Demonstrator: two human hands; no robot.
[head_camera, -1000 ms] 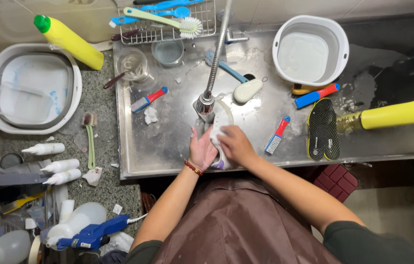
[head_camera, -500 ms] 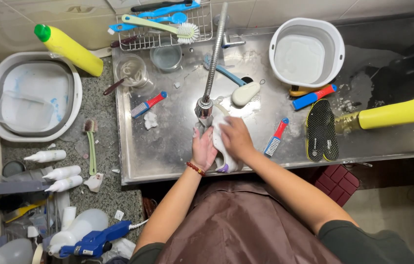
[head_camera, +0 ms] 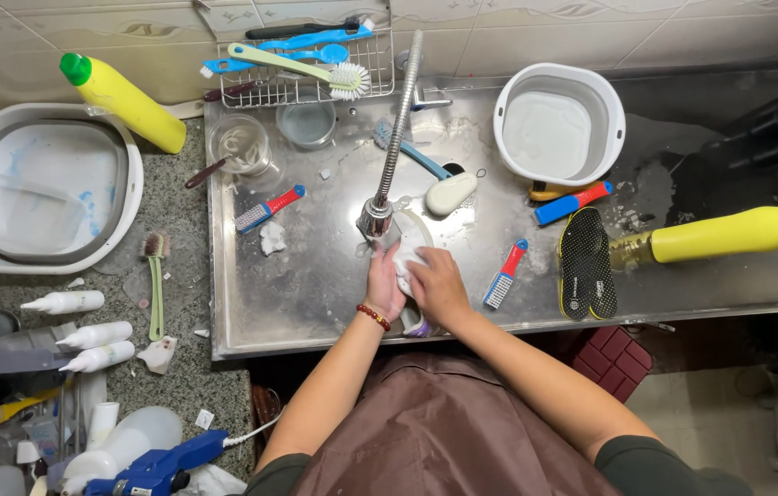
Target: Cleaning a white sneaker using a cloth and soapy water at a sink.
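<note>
Both hands have edged slightly up the frame since the earlier view. Left hand (head_camera: 385, 283) and right hand (head_camera: 437, 287) close together around a white shoe (head_camera: 410, 257) at centre frame, under the faucet (head_camera: 378, 218) in the steel sink (head_camera: 315, 285).

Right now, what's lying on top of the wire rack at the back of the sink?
On the wire rack: a pale green dish brush, two blue brushes, and a dark-handled tool along the wall. What lies beneath them on the rack stays hidden.

Both forearms reach forward and converge; the left hand (head_camera: 385, 280) and right hand (head_camera: 437, 287) are pressed close together, fingers curled.
</note>
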